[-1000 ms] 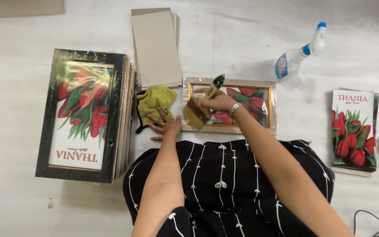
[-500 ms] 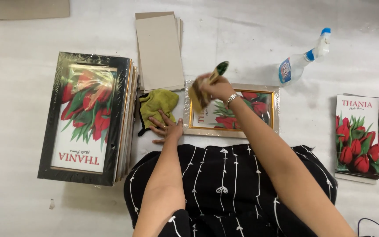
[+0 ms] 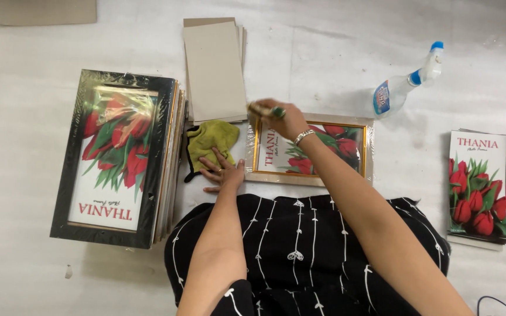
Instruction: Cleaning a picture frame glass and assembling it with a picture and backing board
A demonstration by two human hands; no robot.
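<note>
Gold frame (image 3: 310,149): lies flat on the floor, just past her lap, tulip print inside.
Right hand (image 3: 282,119): at the frame's top left corner, fingers closed around a small brush (image 3: 265,110).
Left hand (image 3: 222,172): flat, fingers spread, empty, just left of the frame, touching the yellow cloth (image 3: 209,139).
Spray bottle (image 3: 406,88): beyond the frame's right end.

I see a white floor (image 3: 335,64) bearing 1 framed-picture stack (image 3: 118,158), grey boards (image 3: 215,70), a spray bottle (image 3: 405,85) and prints (image 3: 478,187).
</note>
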